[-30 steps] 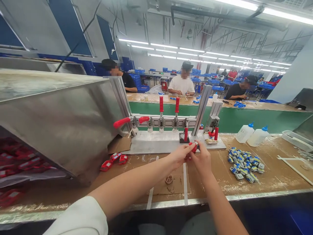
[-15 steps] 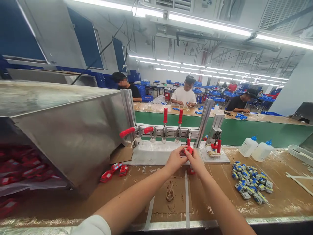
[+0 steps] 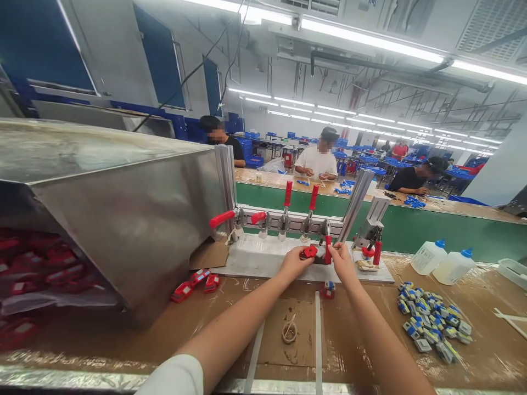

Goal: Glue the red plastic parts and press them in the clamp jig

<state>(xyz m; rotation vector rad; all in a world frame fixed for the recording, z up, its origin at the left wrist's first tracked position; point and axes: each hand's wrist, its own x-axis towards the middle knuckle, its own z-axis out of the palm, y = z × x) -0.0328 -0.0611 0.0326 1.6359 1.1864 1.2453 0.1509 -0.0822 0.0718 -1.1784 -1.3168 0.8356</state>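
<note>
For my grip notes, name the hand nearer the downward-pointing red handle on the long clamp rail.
Right. The right hand has its fingers at the red handle; the left hand is left of it, at the red part.

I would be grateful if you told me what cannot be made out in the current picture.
Head view throughout:
Underside of the red part: hidden by itself and the left hand.
Writing on the bottles: too small.
Red pieces in the metal bin: blurred; lower ones covered by others.
Right end of the pale tray: cut off by the frame edge.
</note>
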